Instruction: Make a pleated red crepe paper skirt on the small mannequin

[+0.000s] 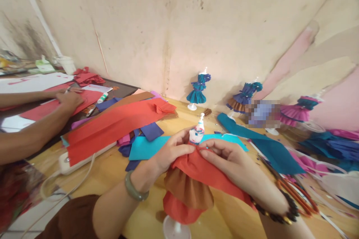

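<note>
A small white dress form (197, 135) stands on a round base in front of me, dressed in a brown ruffle (187, 190) over a red one (182, 209). A red crepe paper strip (209, 173) wraps its upper body and trails off to the right under my right forearm. My left hand (176, 149) pinches the strip at the form's left side, its fingers curled behind. On the other side, my right hand (221, 157) presses the same strip at the chest between thumb and fingers. The fingertips of both hands nearly meet.
Three dressed forms, teal (197, 91), blue and brown (244, 95), and pink (300, 110), stand by the wall. Orange-handled scissors (297, 198) lie right; teal paper (276, 153) lies behind. A power strip (66, 162) sits left under red paper (112, 127). Another person's hands (70, 99) work at far left.
</note>
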Available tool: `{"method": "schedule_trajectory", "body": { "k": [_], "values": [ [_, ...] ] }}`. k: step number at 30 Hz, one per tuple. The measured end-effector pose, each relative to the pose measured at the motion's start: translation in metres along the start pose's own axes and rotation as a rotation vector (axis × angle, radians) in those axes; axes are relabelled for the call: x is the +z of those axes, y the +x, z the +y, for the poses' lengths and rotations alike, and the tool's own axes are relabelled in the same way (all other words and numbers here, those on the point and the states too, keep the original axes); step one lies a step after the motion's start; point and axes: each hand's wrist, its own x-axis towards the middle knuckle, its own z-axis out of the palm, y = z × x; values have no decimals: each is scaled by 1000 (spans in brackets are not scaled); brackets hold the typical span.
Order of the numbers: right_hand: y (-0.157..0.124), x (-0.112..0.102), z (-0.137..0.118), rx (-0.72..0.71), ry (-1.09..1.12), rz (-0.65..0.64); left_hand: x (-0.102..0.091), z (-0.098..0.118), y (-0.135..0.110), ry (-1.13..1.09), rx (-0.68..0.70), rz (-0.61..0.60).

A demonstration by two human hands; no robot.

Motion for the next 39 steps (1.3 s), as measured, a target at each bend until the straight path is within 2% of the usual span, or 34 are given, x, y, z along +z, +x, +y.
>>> {"method": "schedule_trajectory", "body": {
  "k": [17, 24, 33, 39],
  "values": [
    [1, 1, -8, -35, -37, 78, -1, 2, 1, -3, 65, -87],
    [2, 5, -10, 37, 144, 59, 2, 4, 0, -2, 91, -87],
    [5, 1, -6, 105, 195, 11, 5, 7, 0, -24, 74, -96],
    [5, 5, -8, 51, 200, 20, 3, 4, 0, -6, 87, -105]
  ]
}}
